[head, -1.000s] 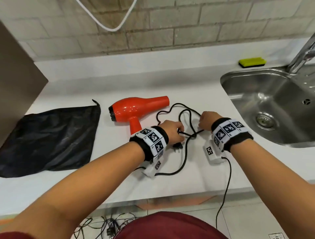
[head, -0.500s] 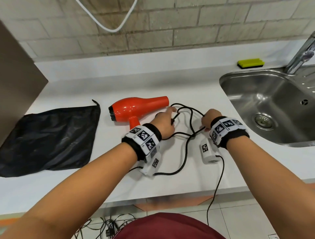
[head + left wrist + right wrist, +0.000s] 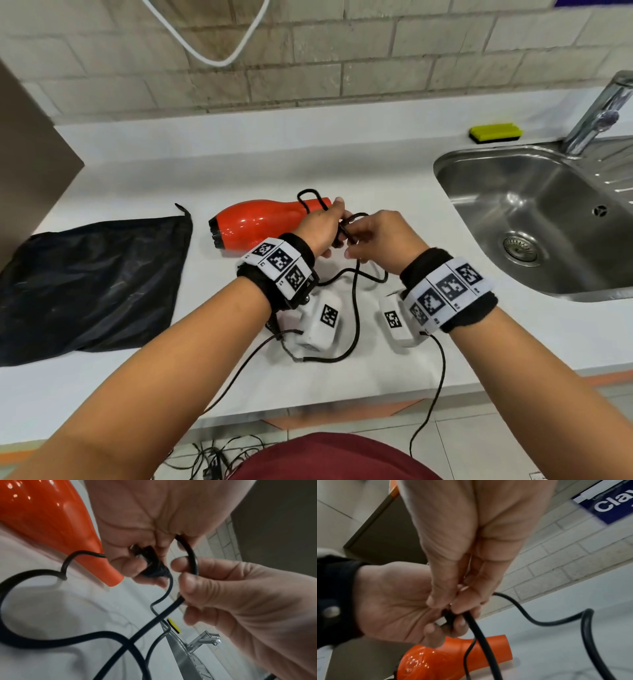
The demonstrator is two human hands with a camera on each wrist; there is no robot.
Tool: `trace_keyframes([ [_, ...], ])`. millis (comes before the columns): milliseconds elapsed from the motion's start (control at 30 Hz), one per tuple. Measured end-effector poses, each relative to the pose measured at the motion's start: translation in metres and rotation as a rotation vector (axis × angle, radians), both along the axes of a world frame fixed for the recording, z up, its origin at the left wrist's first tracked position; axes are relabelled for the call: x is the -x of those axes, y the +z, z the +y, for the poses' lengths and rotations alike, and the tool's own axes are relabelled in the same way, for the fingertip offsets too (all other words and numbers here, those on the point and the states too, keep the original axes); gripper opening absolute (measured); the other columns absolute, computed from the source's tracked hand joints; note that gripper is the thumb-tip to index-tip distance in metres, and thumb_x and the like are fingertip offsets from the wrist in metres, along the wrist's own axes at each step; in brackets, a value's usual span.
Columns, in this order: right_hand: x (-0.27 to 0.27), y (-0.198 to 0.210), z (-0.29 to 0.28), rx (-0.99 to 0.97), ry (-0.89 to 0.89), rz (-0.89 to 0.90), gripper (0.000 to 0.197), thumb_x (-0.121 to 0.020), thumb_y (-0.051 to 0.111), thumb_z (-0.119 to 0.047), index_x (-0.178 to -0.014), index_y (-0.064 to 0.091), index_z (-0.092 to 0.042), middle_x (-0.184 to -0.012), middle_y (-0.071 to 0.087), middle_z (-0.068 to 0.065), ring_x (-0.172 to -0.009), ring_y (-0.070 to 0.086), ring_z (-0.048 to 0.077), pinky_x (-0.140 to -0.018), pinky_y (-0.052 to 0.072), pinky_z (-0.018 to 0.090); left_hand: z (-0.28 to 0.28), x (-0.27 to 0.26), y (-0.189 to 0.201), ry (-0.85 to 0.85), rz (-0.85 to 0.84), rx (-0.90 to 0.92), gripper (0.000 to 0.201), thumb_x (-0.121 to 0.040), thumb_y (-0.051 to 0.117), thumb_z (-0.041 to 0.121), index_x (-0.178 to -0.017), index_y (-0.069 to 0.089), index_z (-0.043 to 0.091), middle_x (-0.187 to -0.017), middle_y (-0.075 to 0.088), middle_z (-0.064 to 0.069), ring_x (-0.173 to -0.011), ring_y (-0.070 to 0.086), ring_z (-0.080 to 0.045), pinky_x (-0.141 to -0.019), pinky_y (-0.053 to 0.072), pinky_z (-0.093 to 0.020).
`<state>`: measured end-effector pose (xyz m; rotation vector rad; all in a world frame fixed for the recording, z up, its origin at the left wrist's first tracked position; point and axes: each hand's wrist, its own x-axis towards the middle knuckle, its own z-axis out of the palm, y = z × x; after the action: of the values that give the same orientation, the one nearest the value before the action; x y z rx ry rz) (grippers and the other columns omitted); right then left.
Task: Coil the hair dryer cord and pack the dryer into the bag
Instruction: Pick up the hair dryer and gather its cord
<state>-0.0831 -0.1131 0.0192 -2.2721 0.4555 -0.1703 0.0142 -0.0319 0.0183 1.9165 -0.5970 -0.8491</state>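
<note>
Round black rubbery cord (image 3: 356, 301) in both hands

The white table (image 3: 394, 171) is carrying a flat black bag (image 3: 85, 284) at nine o'clock, an orange hair dryer (image 3: 260, 222) lying on its side at its centre, loose loops of black cord (image 3: 356, 318) toward six o'clock, and a yellow sponge (image 3: 496, 132) at two o'clock beside the sink (image 3: 534, 219).

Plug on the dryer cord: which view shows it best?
Left wrist. The plug sits unobstructed, gripped by the left hand, metal prongs showing. Right wrist shows only a sliver of it between fingers. Head view hides it behind the hands.
</note>
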Motion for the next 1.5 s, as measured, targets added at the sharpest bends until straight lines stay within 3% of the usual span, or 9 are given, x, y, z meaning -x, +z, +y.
trace_keyframes([
  [133, 0.004, 0.002, -0.012, 0.071, -0.140, -0.181, 0.020, -0.083, 0.062, -0.013, -0.103, 0.067, -0.015, -0.105, 0.064, 0.006, -0.064, 0.051, -0.004, -0.063, 0.039, 0.003, 0.002, 0.000, 0.002, -0.004, 0.009, 0.035, 0.041, -0.099, 0.028, 0.034, -0.099, 0.061, 0.010, -0.073, 0.061, -0.002, -0.057, 0.051, -0.014, -0.048, 0.036, -0.024],
  [233, 0.003, 0.000, -0.027, 0.192, -0.069, 0.012, 0.033, -0.091, 0.049, -0.011, -0.124, 0.055, -0.016, -0.126, 0.054, 0.008, -0.100, 0.055, 0.017, -0.085, 0.034, 0.015, 0.004, 0.000, 0.004, -0.054, 0.061, 0.047, 0.041, -0.099, 0.029, 0.034, -0.099, 0.061, 0.008, -0.073, 0.063, -0.002, -0.055, 0.049, -0.014, -0.044, 0.035, -0.022],
  [400, 0.010, 0.000, -0.042, 0.218, -0.075, 0.144, 0.019, -0.090, 0.048, -0.010, -0.097, 0.066, -0.007, -0.089, 0.065, 0.010, -0.080, 0.053, 0.019, -0.059, 0.035, 0.007, 0.005, 0.001, 0.014, -0.082, 0.022, 0.066, 0.048, -0.100, 0.023, 0.036, -0.099, 0.065, 0.012, -0.094, 0.060, -0.006, -0.074, 0.053, -0.018, -0.056, 0.043, -0.028],
  [467, 0.019, 0.001, -0.051, 0.223, -0.160, 0.130, 0.018, -0.089, 0.049, -0.011, -0.094, 0.065, -0.006, -0.086, 0.062, 0.011, -0.076, 0.050, 0.020, -0.058, 0.036, 0.017, 0.006, -0.004, 0.013, -0.032, -0.134, 0.000, 0.054, -0.100, 0.018, 0.039, -0.108, 0.065, 0.013, -0.102, 0.056, -0.005, -0.087, 0.049, -0.019, -0.071, 0.042, -0.030],
  [533, 0.029, 0.001, -0.058, 0.238, -0.217, 0.152, 0.016, -0.090, 0.047, -0.015, -0.093, 0.061, -0.008, -0.088, 0.062, 0.013, -0.075, 0.049, 0.023, -0.058, 0.035, 0.026, 0.005, -0.010, 0.003, 0.036, -0.163, -0.042, 0.057, -0.099, 0.017, 0.042, -0.094, 0.065, 0.012, -0.082, 0.054, -0.004, -0.070, 0.047, -0.018, -0.061, 0.041, -0.024],
  [700, 0.046, 0.013, -0.052, 0.194, -0.166, 0.073, 0.016, -0.092, 0.042, -0.012, -0.082, 0.053, -0.016, -0.077, 0.061, 0.004, -0.057, 0.046, 0.004, -0.050, 0.036, 0.006, -0.006, -0.011, -0.015, 0.149, 0.212, 0.056, 0.044, -0.096, 0.036, 0.044, -0.067, 0.048, 0.014, -0.055, 0.036, 0.001, -0.030, 0.032, -0.006, -0.036, 0.032, -0.013],
  [900, 0.039, 0.020, -0.025, 0.117, -0.283, -0.259, 0.015, -0.089, 0.048, -0.011, -0.078, 0.057, -0.018, -0.061, 0.059, -0.008, -0.052, 0.052, -0.005, -0.052, 0.037, 0.005, -0.021, 0.001, -0.005, 0.083, 0.418, 0.172, 0.024, -0.099, 0.033, 0.031, -0.098, 0.047, 0.012, -0.078, 0.062, -0.007, -0.045, 0.061, -0.008, -0.049, 0.051, -0.023],
  [1200, 0.013, 0.003, -0.012, -0.027, -0.271, -0.142, 0.012, -0.088, 0.053, -0.016, -0.078, 0.059, -0.015, -0.066, 0.064, -0.001, -0.043, 0.050, -0.008, -0.048, 0.038, 0.007, 0.012, -0.009, 0.007, 0.027, 0.789, 0.480, 0.076, -0.084, 0.008, 0.072, -0.104, 0.059, 0.019, -0.087, 0.070, -0.005, -0.061, 0.065, -0.015, -0.053, 0.048, -0.022],
  [1500, 0.001, -0.011, -0.070, 0.085, -0.361, 0.250, 0.025, -0.090, 0.047, -0.015, -0.110, 0.061, -0.010, -0.115, 0.063, 0.012, -0.097, 0.058, 0.027, -0.087, 0.045, 0.031, 0.043, -0.033, -0.005, 0.369, 0.523, 0.513, 0.023, -0.097, 0.041, 0.018, -0.077, 0.051, 0.012, -0.080, 0.061, -0.007, -0.055, 0.063, -0.010, -0.053, 0.054, -0.021],
])
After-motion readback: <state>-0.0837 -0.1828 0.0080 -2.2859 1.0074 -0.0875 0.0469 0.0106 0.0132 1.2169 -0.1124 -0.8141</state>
